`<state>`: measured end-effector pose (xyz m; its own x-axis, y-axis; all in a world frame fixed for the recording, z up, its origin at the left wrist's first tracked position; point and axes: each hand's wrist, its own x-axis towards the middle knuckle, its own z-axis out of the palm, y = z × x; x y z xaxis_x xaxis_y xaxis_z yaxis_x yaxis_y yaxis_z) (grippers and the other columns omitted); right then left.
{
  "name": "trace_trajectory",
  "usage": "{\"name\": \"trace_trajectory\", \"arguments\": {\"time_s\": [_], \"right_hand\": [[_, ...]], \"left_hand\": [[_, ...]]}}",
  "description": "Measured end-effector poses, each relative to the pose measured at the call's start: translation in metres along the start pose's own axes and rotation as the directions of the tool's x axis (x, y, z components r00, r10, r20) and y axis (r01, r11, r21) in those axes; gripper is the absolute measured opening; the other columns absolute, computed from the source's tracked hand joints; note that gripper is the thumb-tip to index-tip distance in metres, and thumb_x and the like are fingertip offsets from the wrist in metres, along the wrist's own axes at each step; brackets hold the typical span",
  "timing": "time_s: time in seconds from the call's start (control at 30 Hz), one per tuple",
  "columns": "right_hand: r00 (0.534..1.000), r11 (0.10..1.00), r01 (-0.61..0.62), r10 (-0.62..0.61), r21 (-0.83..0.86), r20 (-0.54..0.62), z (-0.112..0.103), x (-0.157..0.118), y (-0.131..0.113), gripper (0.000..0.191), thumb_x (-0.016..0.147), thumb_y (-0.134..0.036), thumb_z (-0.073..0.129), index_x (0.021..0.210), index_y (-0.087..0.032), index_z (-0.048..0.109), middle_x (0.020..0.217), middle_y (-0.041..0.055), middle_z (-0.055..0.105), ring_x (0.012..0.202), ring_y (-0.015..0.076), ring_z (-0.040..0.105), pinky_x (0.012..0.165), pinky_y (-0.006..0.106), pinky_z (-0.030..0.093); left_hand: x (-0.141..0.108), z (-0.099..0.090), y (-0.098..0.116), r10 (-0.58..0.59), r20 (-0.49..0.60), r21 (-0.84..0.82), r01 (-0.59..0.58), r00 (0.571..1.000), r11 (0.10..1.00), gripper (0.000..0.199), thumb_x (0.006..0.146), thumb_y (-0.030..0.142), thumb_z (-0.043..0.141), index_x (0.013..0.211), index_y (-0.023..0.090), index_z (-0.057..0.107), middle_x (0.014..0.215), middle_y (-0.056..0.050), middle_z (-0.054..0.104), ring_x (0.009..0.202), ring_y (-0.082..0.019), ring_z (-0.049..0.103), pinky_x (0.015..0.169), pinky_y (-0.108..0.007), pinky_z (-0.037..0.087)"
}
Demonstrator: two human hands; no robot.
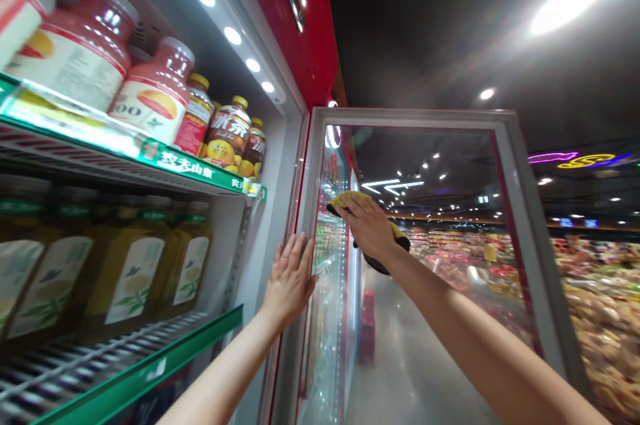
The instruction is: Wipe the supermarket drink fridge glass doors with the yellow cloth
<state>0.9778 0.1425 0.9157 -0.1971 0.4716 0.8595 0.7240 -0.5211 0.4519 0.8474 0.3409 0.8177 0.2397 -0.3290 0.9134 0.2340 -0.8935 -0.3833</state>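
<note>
An open glass door (450,178) with a grey frame stands out from a red drinks fridge (300,5). My right hand (367,222) presses a yellow and black cloth (400,238) against the upper hinge-side part of the glass, its fingers stretched over the cloth. Lower and to the left, my left hand (291,278) lies flat with fingers extended at the hinge edge, where the fridge side meets the door frame (313,212). Nothing shows in that hand.
At the left, an upper shelf (200,172) with a green label strip holds red juice bottles (155,92) and iced tea bottles (229,132). Bottles of yellowish drink (135,258) stand on the wire shelf (125,345) below. Produce displays (605,298) fill the right background.
</note>
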Motion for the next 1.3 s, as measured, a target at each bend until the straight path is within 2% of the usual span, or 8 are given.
{"name": "trace_trajectory", "arguments": {"time_s": [0.1, 0.27, 0.47, 0.6, 0.73, 0.97, 1.1, 1.3], "right_hand": [[0.992, 0.993, -0.117, 0.117, 0.011, -0.048, 0.010, 0.012, -0.018, 0.053, 0.096, -0.012, 0.050, 0.147, -0.024, 0.054, 0.159, 0.0095, 0.046, 0.149, 0.0310, 0.038, 0.124, 0.059, 0.026], [0.988, 0.988, 0.140, -0.143, 0.068, 0.053, 0.006, 0.005, -0.026, 0.043, 0.098, -0.016, 0.051, 0.138, -0.028, 0.061, 0.153, 0.0012, 0.055, 0.144, 0.0236, 0.046, 0.125, 0.048, 0.029], [0.982, 0.982, -0.173, 0.178, 0.078, -0.069, 0.003, 0.046, -0.018, 0.046, 0.097, -0.008, 0.047, 0.139, -0.019, 0.061, 0.155, 0.0116, 0.051, 0.146, 0.0339, 0.041, 0.121, 0.060, 0.027], [0.998, 0.973, -0.054, 0.059, 0.223, -0.013, 0.006, 0.043, -0.028, 0.041, 0.095, -0.008, 0.050, 0.127, -0.023, 0.070, 0.140, 0.0083, 0.065, 0.133, 0.0297, 0.054, 0.116, 0.051, 0.039], [0.987, 0.918, 0.010, 0.054, 0.397, -0.150, 0.004, 0.035, -0.030, 0.047, 0.095, -0.006, 0.042, 0.133, -0.022, 0.066, 0.139, 0.0093, 0.064, 0.129, 0.0232, 0.057, 0.111, 0.041, 0.047], [0.959, 0.910, 0.285, -0.275, 0.301, -0.076, 0.018, 0.050, -0.038, 0.034, 0.099, -0.015, 0.053, 0.128, -0.025, 0.069, 0.138, 0.0046, 0.067, 0.140, 0.0222, 0.051, 0.121, 0.045, 0.037], [0.965, 0.943, 0.261, -0.251, 0.204, -0.077, 0.014, 0.086, -0.018, 0.033, 0.100, -0.016, 0.055, 0.128, -0.024, 0.070, 0.141, 0.0027, 0.065, 0.140, 0.0215, 0.052, 0.119, 0.041, 0.041], [0.980, 0.970, 0.191, -0.181, 0.152, -0.077, 0.005, 0.125, 0.005, 0.035, 0.101, -0.018, 0.049, 0.131, -0.021, 0.068, 0.148, 0.0068, 0.059, 0.144, 0.0274, 0.046, 0.118, 0.050, 0.041]], "left_hand": [[-0.004, 0.001, 0.001, -0.004, 0.015, -0.009, 0.004, 1.000, 1.000, 0.086, 0.094, 0.026, 0.053, 0.163, 0.016, 0.002, 0.166, -0.017, 0.030, 0.156, -0.030, 0.021, 0.126, -0.053, 0.022], [-0.009, 0.001, 0.001, -0.005, 0.032, -0.002, 0.005, 0.999, 1.000, 0.088, 0.096, 0.028, 0.051, 0.163, 0.014, -0.003, 0.165, -0.017, 0.031, 0.156, -0.030, 0.021, 0.127, -0.051, 0.019], [-0.015, -0.007, 0.005, -0.029, 0.079, 0.038, 0.026, 0.996, 0.999, 0.083, 0.097, 0.029, 0.050, 0.163, 0.013, 0.003, 0.165, -0.017, 0.032, 0.156, -0.030, 0.023, 0.127, -0.051, 0.020], [-0.021, -0.016, 0.004, -0.018, 0.109, 0.047, 0.013, 0.994, 0.999, 0.078, 0.097, 0.028, 0.049, 0.163, 0.014, 0.009, 0.165, -0.015, 0.034, 0.156, -0.029, 0.023, 0.127, -0.050, 0.020], [-0.017, -0.023, 0.000, -0.029, 0.104, 0.037, 0.025, 0.994, 0.999, 0.082, 0.096, 0.026, 0.049, 0.164, 0.016, 0.003, 0.166, -0.014, 0.032, 0.156, -0.028, 0.022, 0.128, -0.049, 0.020], [0.020, -0.018, -0.011, -0.173, -0.023, 0.034, 0.174, 0.985, 0.984, 0.085, 0.096, 0.024, 0.046, 0.163, 0.016, -0.006, 0.170, -0.015, 0.019, 0.157, -0.029, 0.016, 0.127, -0.053, 0.020], [0.061, -0.008, -0.028, -0.114, 0.049, 0.001, 0.114, 0.992, 0.993, 0.083, 0.091, 0.018, 0.046, 0.163, 0.015, 0.005, 0.169, -0.012, 0.023, 0.158, -0.027, 0.014, 0.127, -0.053, 0.018], [0.125, 0.000, -0.051, -0.139, 0.054, -0.073, 0.142, 0.989, 0.987, 0.073, 0.087, 0.014, 0.044, 0.159, 0.013, 0.027, 0.169, -0.012, 0.022, 0.158, -0.027, 0.011, 0.128, -0.054, 0.016]]}}
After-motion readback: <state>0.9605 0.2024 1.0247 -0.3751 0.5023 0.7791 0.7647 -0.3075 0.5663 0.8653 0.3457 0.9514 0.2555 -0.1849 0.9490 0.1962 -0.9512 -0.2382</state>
